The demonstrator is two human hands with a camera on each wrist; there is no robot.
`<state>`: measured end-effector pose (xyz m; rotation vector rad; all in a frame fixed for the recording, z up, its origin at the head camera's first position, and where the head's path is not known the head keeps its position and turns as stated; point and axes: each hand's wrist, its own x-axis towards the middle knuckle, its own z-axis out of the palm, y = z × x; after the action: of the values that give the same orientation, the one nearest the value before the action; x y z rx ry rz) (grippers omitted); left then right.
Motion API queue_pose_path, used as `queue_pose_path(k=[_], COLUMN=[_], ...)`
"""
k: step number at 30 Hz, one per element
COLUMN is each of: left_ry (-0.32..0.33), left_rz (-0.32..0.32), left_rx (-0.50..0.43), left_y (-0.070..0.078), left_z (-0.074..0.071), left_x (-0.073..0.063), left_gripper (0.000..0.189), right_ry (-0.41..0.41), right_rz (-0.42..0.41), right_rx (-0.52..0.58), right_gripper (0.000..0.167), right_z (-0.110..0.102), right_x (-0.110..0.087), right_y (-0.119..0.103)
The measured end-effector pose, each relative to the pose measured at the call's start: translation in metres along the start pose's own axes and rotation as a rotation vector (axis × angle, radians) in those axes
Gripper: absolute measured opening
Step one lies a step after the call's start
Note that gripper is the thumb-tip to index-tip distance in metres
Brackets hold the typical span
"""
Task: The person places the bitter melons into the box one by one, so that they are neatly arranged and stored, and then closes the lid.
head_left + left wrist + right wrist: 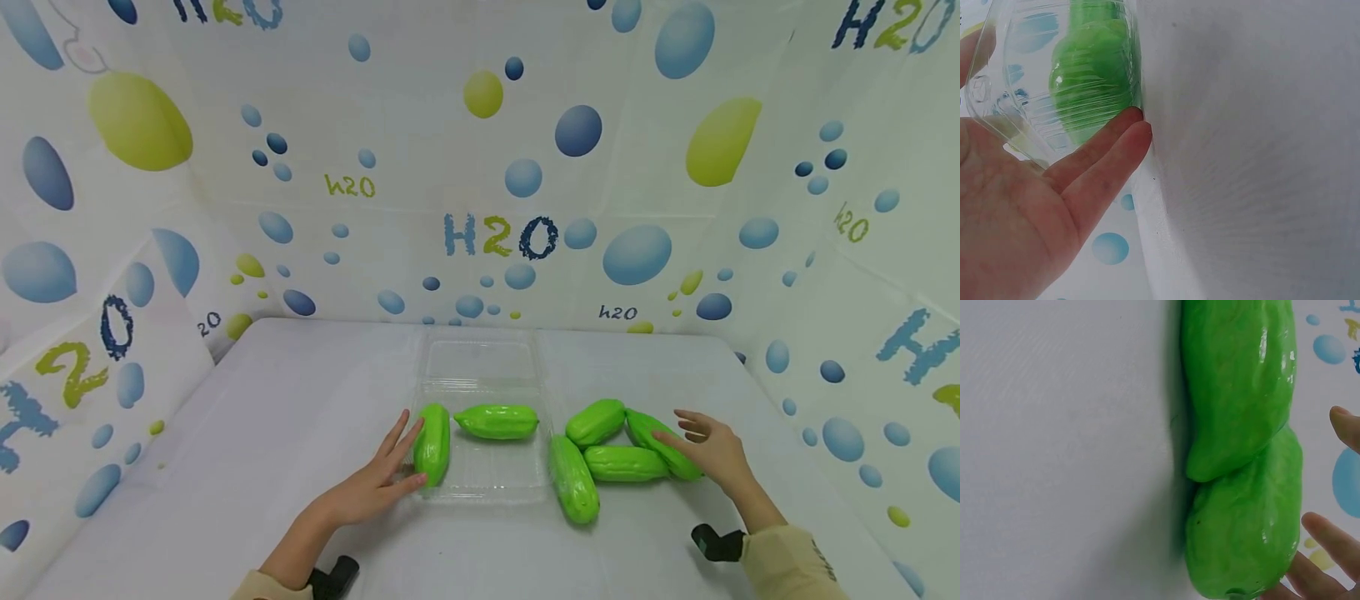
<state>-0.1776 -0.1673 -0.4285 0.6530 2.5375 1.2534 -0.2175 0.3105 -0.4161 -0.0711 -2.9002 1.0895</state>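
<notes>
A clear plastic clamshell box [487, 492] lies with its lid [480, 358] folded back. Inside it, one shiny green cucumber-like vegetable [432, 446] stands lengthwise along the left wall, and another [496, 422] lies crosswise at the back. My left hand [367, 493] rests against the box's left side with fairly straight fingers; through the plastic, the left wrist view shows green [1094, 81]. To the right of the box, my right hand [712, 452] is at the rightmost green vegetable [652, 437], fingers loosely bent and spread around it, without a visible grip. Whether they touch it is unclear.
More of the same vegetables lie beside the box: one slanted [574, 481] against its right edge, one crosswise [626, 463], one behind [596, 422]. The white table [300, 400] meets a printed backdrop [420, 108] at the back and sides.
</notes>
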Motion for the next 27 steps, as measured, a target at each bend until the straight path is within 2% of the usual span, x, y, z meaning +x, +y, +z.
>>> queue_pose_path(k=[3,10,27], left_ry=[-0.001,0.001,0.000], left_rz=[0.001,0.013,0.026], left_rx=[0.000,0.000,-0.021], left_y=[0.000,0.004,0.005], left_z=[0.000,-0.001,0.000], left_x=[0.000,-0.001,-0.002], left_gripper=[0.075,0.075,0.074], right_ry=[-0.040,-0.073,-0.030], right_rz=[0.026,0.065,0.049], right_rx=[0.000,0.005,-0.007], right_gripper=[0.076,0.077,0.066], right_z=[0.000,0.004,0.008], right_x=[-0.002,-0.001,-0.006], right_y=[0.001,0.010,0.012])
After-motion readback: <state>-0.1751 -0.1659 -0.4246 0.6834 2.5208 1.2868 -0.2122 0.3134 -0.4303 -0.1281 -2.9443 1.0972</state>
